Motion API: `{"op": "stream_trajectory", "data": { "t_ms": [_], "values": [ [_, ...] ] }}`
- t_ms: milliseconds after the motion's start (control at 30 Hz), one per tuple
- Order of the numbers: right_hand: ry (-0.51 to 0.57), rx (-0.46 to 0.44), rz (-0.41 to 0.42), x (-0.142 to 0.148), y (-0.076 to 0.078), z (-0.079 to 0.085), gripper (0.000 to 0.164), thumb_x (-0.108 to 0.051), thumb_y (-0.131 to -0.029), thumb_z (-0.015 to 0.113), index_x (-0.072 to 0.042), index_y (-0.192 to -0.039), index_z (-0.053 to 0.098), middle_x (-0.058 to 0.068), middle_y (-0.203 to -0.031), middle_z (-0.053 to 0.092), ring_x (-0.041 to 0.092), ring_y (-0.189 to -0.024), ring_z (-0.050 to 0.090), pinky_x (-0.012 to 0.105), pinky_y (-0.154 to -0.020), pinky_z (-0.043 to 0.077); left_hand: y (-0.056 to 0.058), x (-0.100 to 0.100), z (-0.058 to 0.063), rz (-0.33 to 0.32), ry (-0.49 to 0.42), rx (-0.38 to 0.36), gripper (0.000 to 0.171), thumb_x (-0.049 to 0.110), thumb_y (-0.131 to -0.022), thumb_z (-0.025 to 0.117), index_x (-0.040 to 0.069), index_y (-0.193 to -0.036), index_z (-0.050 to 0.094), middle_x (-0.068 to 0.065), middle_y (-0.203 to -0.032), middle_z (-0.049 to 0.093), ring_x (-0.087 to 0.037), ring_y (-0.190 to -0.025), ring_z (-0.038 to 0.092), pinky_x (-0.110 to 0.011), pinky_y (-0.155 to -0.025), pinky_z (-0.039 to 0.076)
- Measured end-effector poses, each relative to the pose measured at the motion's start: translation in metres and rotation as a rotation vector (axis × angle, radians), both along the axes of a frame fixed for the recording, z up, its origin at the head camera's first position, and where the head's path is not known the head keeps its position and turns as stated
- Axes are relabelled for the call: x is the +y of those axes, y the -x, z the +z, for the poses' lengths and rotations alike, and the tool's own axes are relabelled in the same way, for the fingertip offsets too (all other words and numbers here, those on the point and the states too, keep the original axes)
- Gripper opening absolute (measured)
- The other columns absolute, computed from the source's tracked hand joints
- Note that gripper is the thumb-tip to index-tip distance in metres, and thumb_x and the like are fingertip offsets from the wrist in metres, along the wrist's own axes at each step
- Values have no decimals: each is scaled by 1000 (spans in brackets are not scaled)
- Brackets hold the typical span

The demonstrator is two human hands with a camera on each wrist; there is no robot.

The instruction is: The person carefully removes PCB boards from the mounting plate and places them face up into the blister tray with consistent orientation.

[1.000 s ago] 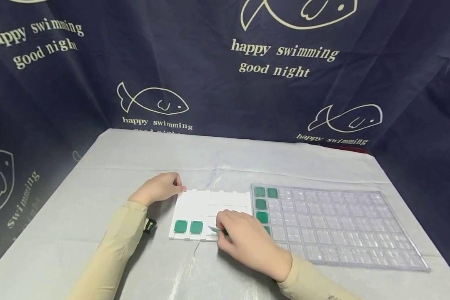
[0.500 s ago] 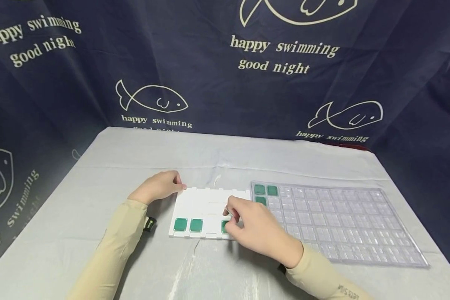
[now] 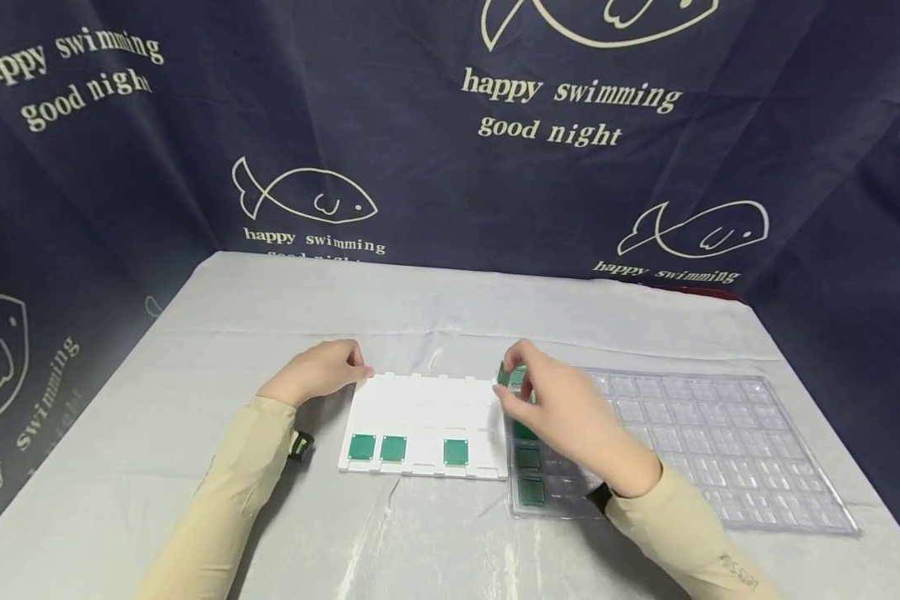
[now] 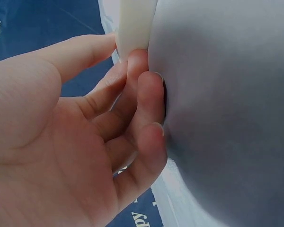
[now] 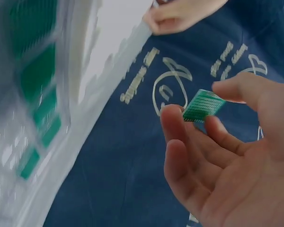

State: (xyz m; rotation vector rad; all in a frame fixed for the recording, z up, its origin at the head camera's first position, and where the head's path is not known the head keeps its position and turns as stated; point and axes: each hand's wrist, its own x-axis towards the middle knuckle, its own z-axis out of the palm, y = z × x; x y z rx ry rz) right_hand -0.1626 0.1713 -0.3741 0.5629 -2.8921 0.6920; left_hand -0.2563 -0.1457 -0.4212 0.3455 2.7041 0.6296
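My left hand (image 3: 317, 373) pinches the far left corner of a flat white plate (image 3: 412, 404); in the left wrist view the plate's pale edge (image 4: 135, 26) sits between thumb and fingers. Three square green circuit boards lie along the plate's near side, among them one right of the middle (image 3: 455, 452). Above the left edge of a clear compartment tray (image 3: 690, 450), my right hand (image 3: 562, 408) holds another green circuit board (image 5: 203, 106), tilted, between thumb and fingertips. More boards (image 3: 531, 492) fill the tray's left column, partly hidden by this hand.
The tray's many compartments stretch to the right beside the white plate. Both rest on a table with a pale grey cloth (image 3: 420, 542). A dark blue curtain (image 3: 450, 192) with fish drawings hangs behind the table.
My right hand has moved from the plate rightward and away to the tray's left edge, with a circuit board between its fingers. A third board now shows uncovered on the plate. My left hand stays put.
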Motion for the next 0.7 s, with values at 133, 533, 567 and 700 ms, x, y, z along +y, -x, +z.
{"op": "stream_trajectory", "data": {
  "t_ms": [133,533,567,700],
  "values": [
    [-20,11,-39,17,10,2,31,-23,-93,73,-11,-116,56,2,-90,71,6,-62,55,27,-56,43,0,1,0,0,1,-3,23,32,-99,63,10,-96,62,-6,-98,67,-19,-79,55,-30,-66,42],
    [-156,-76,-56,53,38,-10,31,-19,-89,78,-14,-118,67,0,-100,72,10,-73,60,32,-64,46,0,-1,0,-1,12,-7,24,33,-99,62,10,-97,62,-7,-99,67,-19,-80,55,-30,-66,43],
    [-160,-78,-51,54,39,-12,30,-19,-89,78,-14,-117,67,1,-102,72,10,-74,60,33,-66,47,0,-1,0,1,13,-8,24,33,-99,62,10,-97,62,-6,-99,67,-19,-80,55,-30,-66,43],
    [-173,-99,-33,57,44,-22,29,-18,-88,78,-13,-115,68,2,-105,73,12,-78,61,36,-71,49,0,-1,0,1,8,-13,24,34,-99,62,10,-97,61,-6,-96,65,-19,-79,54,-30,-66,42]
  ]
}}
